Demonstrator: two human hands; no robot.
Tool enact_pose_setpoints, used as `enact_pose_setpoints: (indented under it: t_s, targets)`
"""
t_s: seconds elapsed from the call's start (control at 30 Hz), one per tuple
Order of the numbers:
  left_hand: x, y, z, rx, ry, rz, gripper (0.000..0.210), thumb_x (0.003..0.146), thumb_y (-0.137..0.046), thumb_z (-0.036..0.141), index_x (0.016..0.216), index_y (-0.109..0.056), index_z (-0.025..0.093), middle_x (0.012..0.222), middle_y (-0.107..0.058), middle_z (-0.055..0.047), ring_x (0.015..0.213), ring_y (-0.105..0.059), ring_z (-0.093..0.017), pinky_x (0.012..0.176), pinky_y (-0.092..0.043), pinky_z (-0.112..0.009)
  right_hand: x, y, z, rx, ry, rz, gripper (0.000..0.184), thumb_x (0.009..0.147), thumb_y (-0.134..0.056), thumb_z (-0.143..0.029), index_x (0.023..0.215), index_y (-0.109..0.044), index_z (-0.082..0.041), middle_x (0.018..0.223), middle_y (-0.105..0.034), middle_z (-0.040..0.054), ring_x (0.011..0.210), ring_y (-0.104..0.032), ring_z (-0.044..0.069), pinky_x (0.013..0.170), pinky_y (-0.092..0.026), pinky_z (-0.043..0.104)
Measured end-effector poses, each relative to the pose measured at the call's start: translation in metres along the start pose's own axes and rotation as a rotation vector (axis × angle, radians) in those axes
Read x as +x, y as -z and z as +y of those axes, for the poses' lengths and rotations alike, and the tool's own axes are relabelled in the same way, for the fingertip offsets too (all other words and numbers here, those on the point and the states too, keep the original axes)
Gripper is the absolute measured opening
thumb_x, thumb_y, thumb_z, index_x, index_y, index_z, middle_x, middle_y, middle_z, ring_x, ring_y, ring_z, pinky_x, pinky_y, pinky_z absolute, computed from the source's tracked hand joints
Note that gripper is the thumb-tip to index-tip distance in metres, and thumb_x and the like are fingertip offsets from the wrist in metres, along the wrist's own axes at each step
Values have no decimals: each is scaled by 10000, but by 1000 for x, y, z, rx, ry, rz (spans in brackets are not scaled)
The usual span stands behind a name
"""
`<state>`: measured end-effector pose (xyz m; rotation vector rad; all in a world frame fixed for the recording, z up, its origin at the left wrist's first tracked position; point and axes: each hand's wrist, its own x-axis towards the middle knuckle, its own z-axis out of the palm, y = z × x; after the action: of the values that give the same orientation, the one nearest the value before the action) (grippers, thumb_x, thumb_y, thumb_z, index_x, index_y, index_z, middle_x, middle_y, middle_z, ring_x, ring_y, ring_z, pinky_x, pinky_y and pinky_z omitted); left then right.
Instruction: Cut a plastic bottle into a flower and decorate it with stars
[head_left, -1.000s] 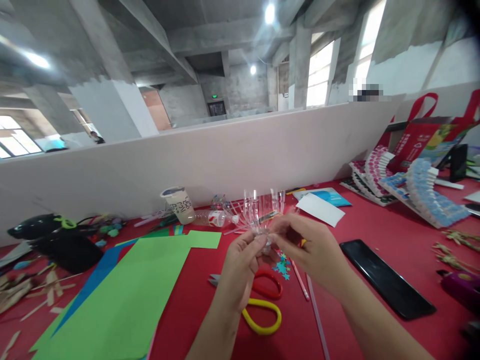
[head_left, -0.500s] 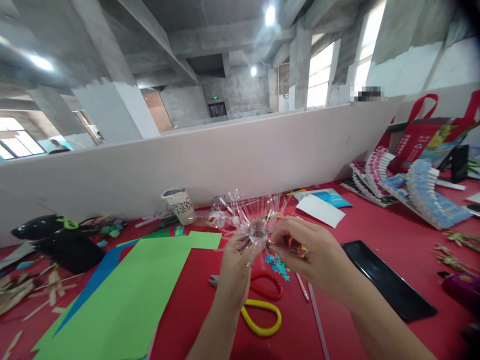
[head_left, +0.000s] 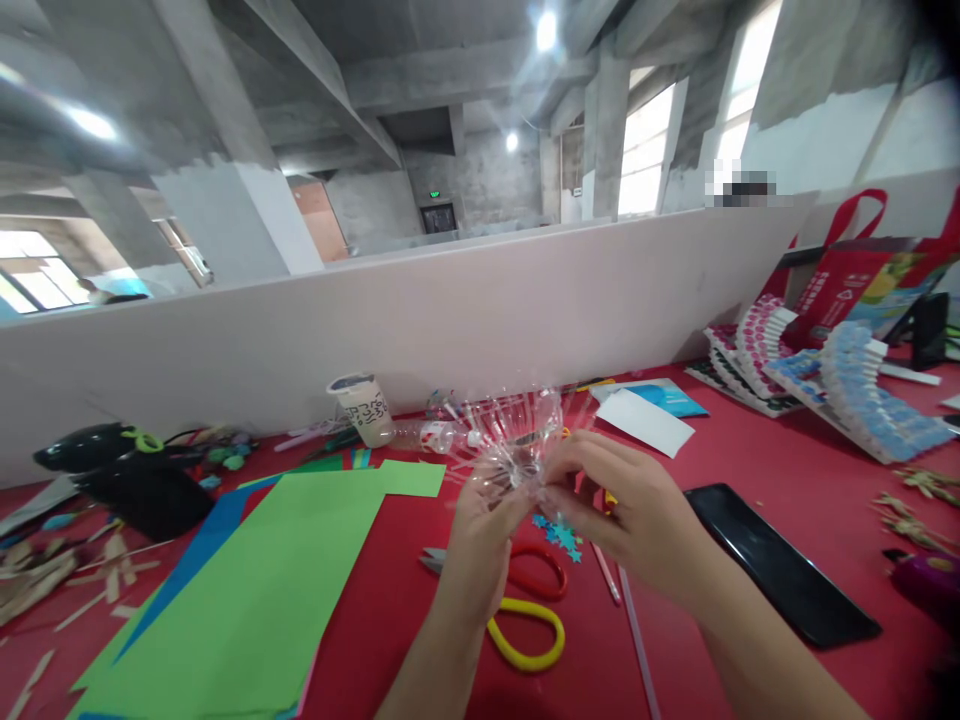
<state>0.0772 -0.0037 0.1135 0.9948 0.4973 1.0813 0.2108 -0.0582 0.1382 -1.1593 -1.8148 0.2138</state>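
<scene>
Between my hands, above the red table, is a clear plastic bottle piece (head_left: 517,425) cut into many thin strips that fan up and outward. My left hand (head_left: 484,535) is closed around its lower left side. On the right side, the thumb and fingers of my right hand (head_left: 626,505) pinch the plastic near its base. Under the hands lie scissors (head_left: 529,663) with one red and one yellow handle loop, their blades partly hidden by my left wrist. Small blue stars (head_left: 560,536) lie just below my right fingers.
Green paper sheets (head_left: 247,590) cover the left of the table. A black phone (head_left: 780,565) lies to the right. Behind are a paper cup (head_left: 364,408), a clear bottle (head_left: 431,436) and a white partition (head_left: 420,320). Folded patterned pieces (head_left: 855,385) stand at right.
The cut plastic piece has tilted, so its round opening no longer faces me and the strips point more upward. Both hands still hold it and appear slightly further right.
</scene>
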Motion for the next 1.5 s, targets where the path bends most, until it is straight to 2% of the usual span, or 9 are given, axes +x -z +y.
enact_pose_setpoints:
  t_s: [0.17,0.33,0.53,0.83,0.93,1.03,1.2,1.33,1.5]
  targets:
    - [0,2,4,-15,111,-92,136,757,-645,226,842,-614,124,684,-645,-23,554,-578,-105,536,-445,-215,0,0,-1,-20,-29,68,119,879,-532,-112,897,-581,-219,833,-612,-20,730,-542,113,633,-425,239]
    - [0,8,4,-5,189,-157,129,814,-582,233,875,-605,122,684,-645,-30,542,-572,-100,536,-444,-216,-1,3,-4,-52,-78,164,154,895,-524,-152,1002,-596,-236,838,-629,-18,733,-569,119,637,-439,232]
    - [0,8,2,24,224,-160,153,807,-587,254,887,-599,124,674,-648,-40,513,-552,-99,519,-436,-223,-2,5,-4,-51,-127,182,271,866,-522,-100,1066,-599,-266,805,-613,-35,691,-559,110,606,-436,218]
    - [2,8,0,53,237,-124,164,790,-602,271,859,-581,124,664,-649,-40,488,-545,-95,504,-432,-219,-3,4,-3,-57,-163,171,291,860,-526,-120,1103,-595,-265,785,-599,-34,636,-531,110,583,-427,232]
    - [2,8,-1,55,222,-94,163,795,-600,286,830,-577,128,667,-648,-37,486,-547,-90,494,-423,-208,-3,4,-5,-13,-152,151,239,878,-515,-160,1082,-590,-260,748,-587,-34,616,-523,117,565,-420,240]
    - [1,8,-1,49,223,-117,156,804,-592,288,821,-582,133,680,-645,-31,496,-553,-89,500,-427,-209,-3,3,-6,42,-173,136,144,876,-530,-193,994,-594,-244,709,-573,-39,588,-509,112,526,-405,231]
    - [0,5,1,55,211,-95,176,772,-626,305,796,-599,133,593,-593,-1,467,-526,-88,483,-419,-209,-1,0,-3,39,-227,88,53,874,-542,-215,890,-586,-239,692,-580,-45,585,-507,109,530,-394,233]
    - [0,2,1,78,192,-65,167,767,-629,293,789,-589,132,603,-595,0,468,-530,-90,481,-421,-214,0,-3,0,-35,-201,101,65,855,-552,-177,827,-565,-234,684,-568,-50,596,-504,109,557,-386,238]
    - [0,3,1,98,178,-80,148,783,-613,274,783,-566,133,604,-589,4,471,-528,-89,478,-420,-215,0,-5,1,-83,-175,124,71,857,-542,-172,808,-555,-223,692,-573,-33,610,-516,120,557,-378,244]
